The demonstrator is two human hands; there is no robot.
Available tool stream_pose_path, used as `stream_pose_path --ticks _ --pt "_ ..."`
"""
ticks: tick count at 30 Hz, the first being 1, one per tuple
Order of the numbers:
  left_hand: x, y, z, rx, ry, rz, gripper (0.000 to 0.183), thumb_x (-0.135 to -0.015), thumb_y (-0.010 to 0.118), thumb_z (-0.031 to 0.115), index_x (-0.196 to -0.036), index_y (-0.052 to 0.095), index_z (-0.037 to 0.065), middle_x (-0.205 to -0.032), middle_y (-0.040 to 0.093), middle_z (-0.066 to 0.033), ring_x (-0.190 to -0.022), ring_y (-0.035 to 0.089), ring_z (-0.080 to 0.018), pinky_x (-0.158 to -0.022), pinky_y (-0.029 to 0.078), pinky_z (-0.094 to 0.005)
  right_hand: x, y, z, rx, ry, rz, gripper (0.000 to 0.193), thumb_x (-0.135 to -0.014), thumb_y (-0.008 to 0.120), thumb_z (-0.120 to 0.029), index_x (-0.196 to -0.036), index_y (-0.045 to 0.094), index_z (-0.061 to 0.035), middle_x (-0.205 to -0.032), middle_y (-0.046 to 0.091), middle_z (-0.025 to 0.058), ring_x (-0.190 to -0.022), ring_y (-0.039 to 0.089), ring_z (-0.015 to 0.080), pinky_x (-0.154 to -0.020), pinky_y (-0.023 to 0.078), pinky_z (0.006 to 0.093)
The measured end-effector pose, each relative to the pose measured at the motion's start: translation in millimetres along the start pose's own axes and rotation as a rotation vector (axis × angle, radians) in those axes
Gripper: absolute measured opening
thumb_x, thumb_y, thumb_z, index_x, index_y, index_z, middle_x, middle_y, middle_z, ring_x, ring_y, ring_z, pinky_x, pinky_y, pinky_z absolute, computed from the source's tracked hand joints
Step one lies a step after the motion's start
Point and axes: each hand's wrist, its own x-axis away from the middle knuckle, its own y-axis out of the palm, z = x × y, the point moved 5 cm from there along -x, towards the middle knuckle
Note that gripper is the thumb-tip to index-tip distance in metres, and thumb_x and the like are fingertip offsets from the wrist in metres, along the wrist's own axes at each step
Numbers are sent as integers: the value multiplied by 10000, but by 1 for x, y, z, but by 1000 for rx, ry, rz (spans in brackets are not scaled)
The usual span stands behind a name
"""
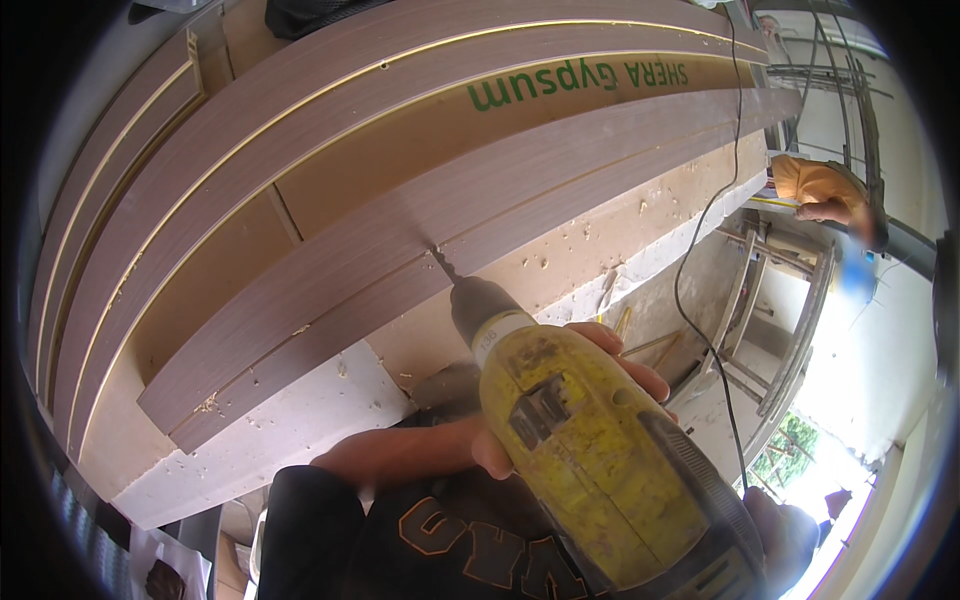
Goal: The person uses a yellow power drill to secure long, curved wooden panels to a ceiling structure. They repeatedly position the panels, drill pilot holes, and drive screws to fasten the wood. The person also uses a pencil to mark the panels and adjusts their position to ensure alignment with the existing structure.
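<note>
"How many drills from where you stand?"
"One yellow drill (595,455), lower centre of the frame, with one bit (445,264)."
"Hands?"
"Two: one left hand (490,452), one right hand (782,538)."
"Grooved planks (340,268)?"
"I count three, from upper left to middle. One black cord (678,285), right of centre."
"Shavings (208,405)?"
"Many, too small to count."

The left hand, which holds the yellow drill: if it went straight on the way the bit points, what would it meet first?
Most likely the grooved brown plank, ahead of the left hand and yellow drill; the bit seems to touch it, though depth is unclear.
</note>
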Motion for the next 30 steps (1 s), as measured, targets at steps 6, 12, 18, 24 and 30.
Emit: stream_pose_path --ticks 6,12,18,24,30 --pt "-2 0 0 7 1 -16 1086 -614 867 320 -1402 163 70 -1354 332 -316 -1270 374 -464 -1027 361 -580 1 -1 0 -4 5 -2 746 -794 715 -305 -1257 392 183 -888 640 292 -763 680 323 -594 553 315" --pt "-2 1 0 19 9 -19 1096 -609 868 306 -1409 156 74 -1352 328 -319 -1269 373 -466 -1027 358 -582 0 -2 0 -6 8 -12 754 -793 722 -293 -1265 383 188 -880 641 296 -756 683 326 -584 557 313" --pt "0 -1 -2 14 6 11 1104 -608 869 312 -1416 155 74 -1341 329 -328 -1261 380 -469 -1022 364 -573 0 -2 -1 -5 10 -18 763 -792 729 -280 -1273 374 194 -872 641 301 -749 686 329 -574 560 311" --pt "-1 1 -2 14 8 7 1096 -610 867 320 -1415 165 75 -1343 331 -323 -1263 381 -463 -1021 370 -566 0 -2 -1 9 23 -32 772 -791 736 -267 -1281 364 200 -864 642 305 -742 688 332 -564 564 309" --pt "-2 1 -1 4 17 -2 1091 -611 867 325 -1412 167 82 -1344 335 -317 -1264 381 -461 -1019 369 -574 0 -3 -2 50 67 -55 783 -787 745 -252 -1286 356 207 -857 641 310 -736 690 333 -558 567 307"
